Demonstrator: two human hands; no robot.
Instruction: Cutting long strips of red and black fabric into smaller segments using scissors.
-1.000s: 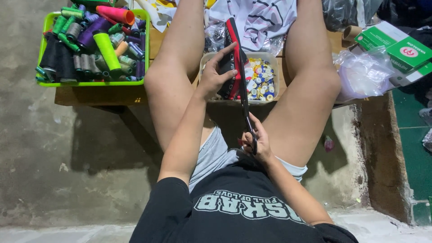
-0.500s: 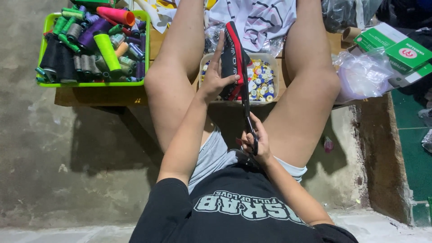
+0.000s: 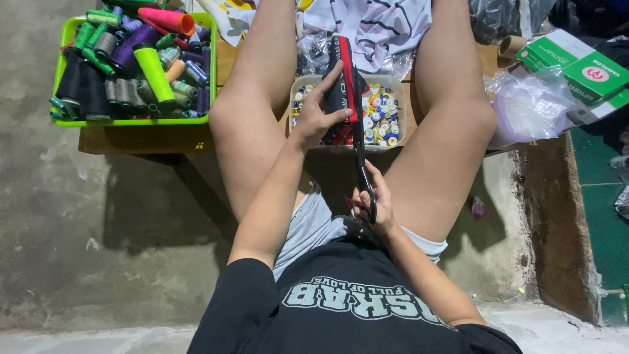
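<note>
right hand (image 3: 372, 204): nearest, low between the thighs, fingers clenched through the handles of black scissors (image 3: 362, 167), blades pointing away from the body.
left hand (image 3: 317, 117): farther out, grasping a black and red strip of fabric (image 3: 343, 85) by its near end.
fabric and blades: the scissor tips reach the strip just above a clear tub of coloured buttons (image 3: 383, 111).
tub: rests on a wooden surface (image 3: 223, 62) between the knees.
left side: green tray (image 3: 134, 121) heaped with thread cones on the same surface.
far right: clear plastic bag (image 3: 532, 105), then green boxes (image 3: 576, 69).
</note>
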